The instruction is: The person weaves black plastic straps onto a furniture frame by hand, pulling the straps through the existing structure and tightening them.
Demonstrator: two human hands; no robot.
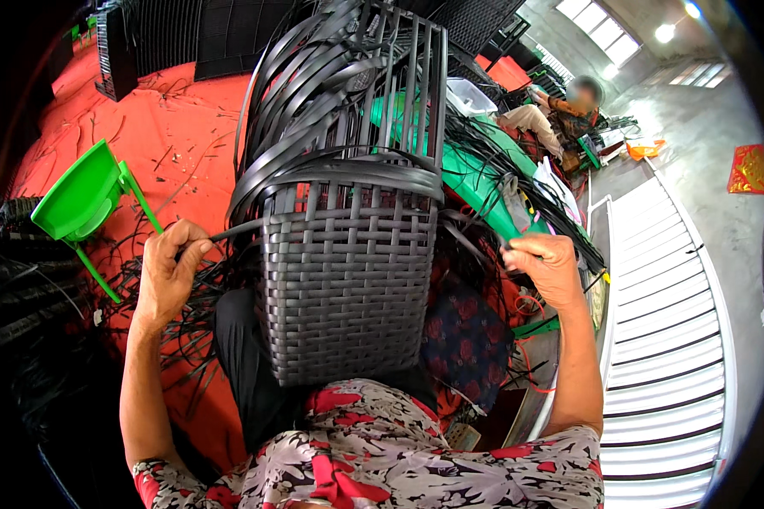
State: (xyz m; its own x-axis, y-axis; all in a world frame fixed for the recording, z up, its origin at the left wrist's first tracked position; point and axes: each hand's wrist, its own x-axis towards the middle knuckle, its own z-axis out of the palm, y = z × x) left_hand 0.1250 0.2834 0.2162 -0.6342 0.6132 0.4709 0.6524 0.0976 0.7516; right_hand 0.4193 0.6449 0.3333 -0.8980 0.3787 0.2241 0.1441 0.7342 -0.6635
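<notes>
A black woven plastic-strip panel on a frame (348, 288) leans across my lap. Its lower part is tightly woven; farther up, bare uprights show, and a thick bundle of loose black strips (314, 102) hangs over the top left. To the left of the weave, my left hand (171, 259) pinches a flat black strip (239, 229) that runs taut to the panel's left edge. Out to the right, apart from the panel, my right hand (542, 265) is closed with thumb and fingers pressed together. Whatever sits between those fingertips is too small to make out.
A green plastic stool (81, 191) lies tipped on the red floor covering (178, 119) at left. Loose black strips (560, 216) lie over green sheeting at right. A white slatted frame (671, 339) stands farther right. Another person (569, 114) sits at the far right.
</notes>
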